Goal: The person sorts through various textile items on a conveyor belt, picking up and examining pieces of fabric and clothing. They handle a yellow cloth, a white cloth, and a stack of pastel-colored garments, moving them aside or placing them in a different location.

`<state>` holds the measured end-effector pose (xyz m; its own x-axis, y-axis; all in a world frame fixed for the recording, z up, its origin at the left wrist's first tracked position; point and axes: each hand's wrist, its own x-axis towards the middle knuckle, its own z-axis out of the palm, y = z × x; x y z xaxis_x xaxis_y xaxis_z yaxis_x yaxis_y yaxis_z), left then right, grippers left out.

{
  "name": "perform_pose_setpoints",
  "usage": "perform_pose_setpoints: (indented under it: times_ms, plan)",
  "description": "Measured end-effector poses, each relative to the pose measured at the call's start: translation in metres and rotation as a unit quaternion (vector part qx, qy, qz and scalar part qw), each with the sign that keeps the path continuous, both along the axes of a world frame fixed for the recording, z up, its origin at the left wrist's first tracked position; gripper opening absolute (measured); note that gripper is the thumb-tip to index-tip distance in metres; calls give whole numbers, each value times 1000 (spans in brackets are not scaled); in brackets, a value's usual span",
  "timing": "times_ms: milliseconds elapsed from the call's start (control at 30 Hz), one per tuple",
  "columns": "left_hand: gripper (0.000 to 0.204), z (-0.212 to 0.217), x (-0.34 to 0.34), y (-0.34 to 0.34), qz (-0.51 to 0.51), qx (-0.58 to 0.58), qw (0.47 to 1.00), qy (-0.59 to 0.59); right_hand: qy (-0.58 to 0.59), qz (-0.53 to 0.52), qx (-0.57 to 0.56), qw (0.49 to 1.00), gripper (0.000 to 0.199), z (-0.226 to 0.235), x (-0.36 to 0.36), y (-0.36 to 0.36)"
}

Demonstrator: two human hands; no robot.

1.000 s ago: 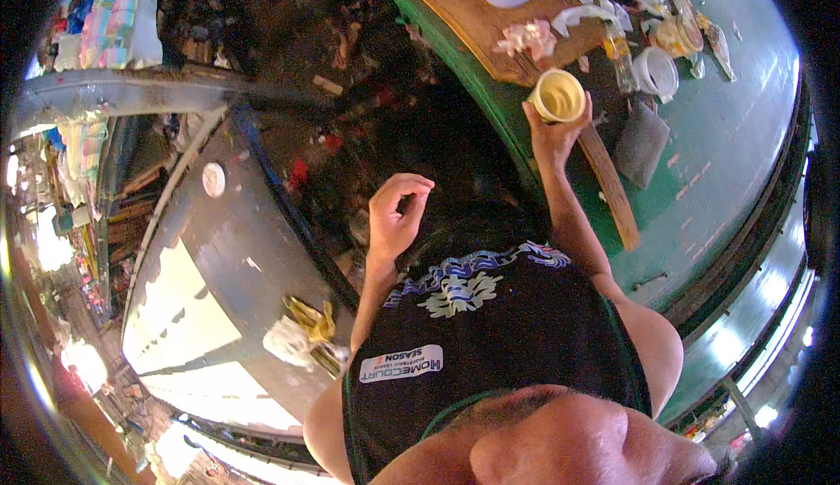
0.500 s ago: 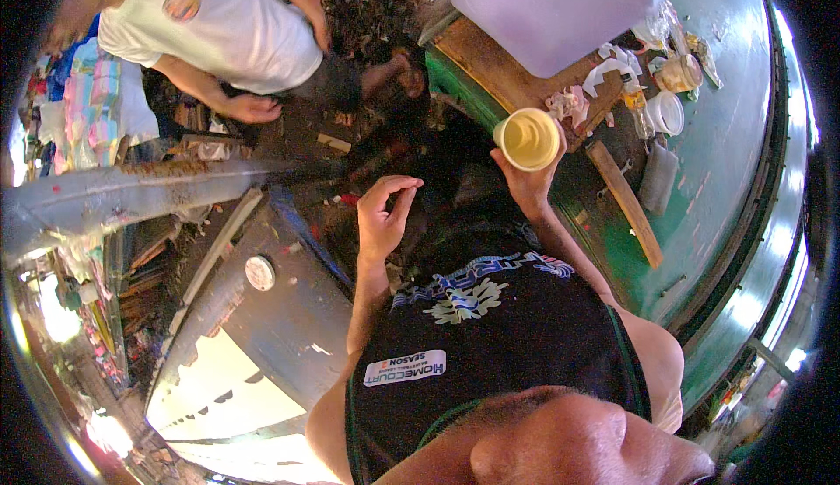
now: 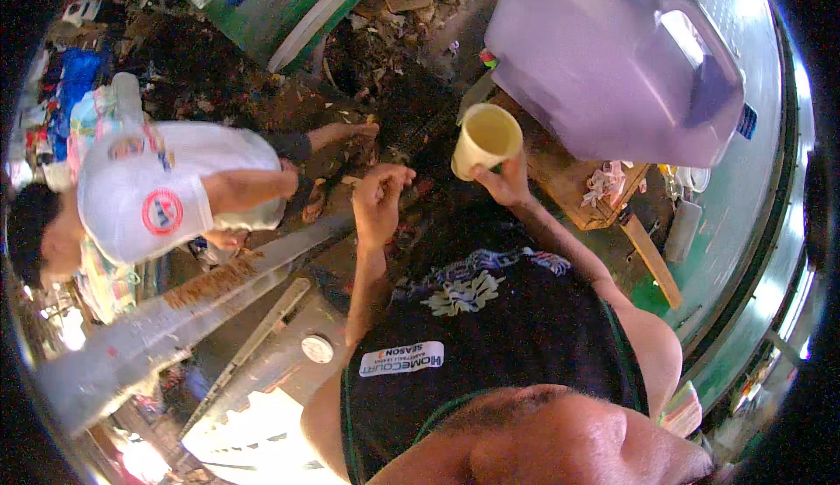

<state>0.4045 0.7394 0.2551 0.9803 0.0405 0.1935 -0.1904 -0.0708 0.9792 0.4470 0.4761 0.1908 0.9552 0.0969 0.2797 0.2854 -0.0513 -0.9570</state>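
Observation:
A pale yellow plastic cup (image 3: 486, 139) is in my right hand (image 3: 509, 179), its open mouth tilted up toward me. My thumb and fingers wrap its side, and no contents can be made out in it. My left hand (image 3: 379, 205) hovers left of the cup, apart from it. Its fingers are curled and drawn together; whether they pinch something small is hidden. Beyond the cup, to the right, stands a large translucent, purple-tinted plastic jug (image 3: 604, 74) with a blue cap and a moulded handle.
The jug stands by a wooden board (image 3: 560, 179) with crumpled pinkish scraps (image 3: 605, 183). A wooden stick (image 3: 652, 262) lies on the green surface at right. A metal beam (image 3: 201, 301) crosses the left. Another person (image 3: 184, 192) in a white shirt bends down at far left. Litter covers the ground.
My right hand has brought the cup leftward and tilted it. My left hand's fingers have curled more. The view has shifted, showing more of the jug; the other person appears lower and farther left.

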Motion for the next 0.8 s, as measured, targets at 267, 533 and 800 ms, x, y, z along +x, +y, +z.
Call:
perform_pose_setpoints:
  times_ms: [267,533,800]
  plan:
    - [14,52,157,9,-84,47,994,46,127,-30,97,987,91,27,55,33]
    - [16,26,303,-13,-297,56,951,62,49,-143,-25,988,112,-36,105,66]
    - [15,36,371,-78,-563,117,818,1,231,-407,-53,882,97,-1,113,101]
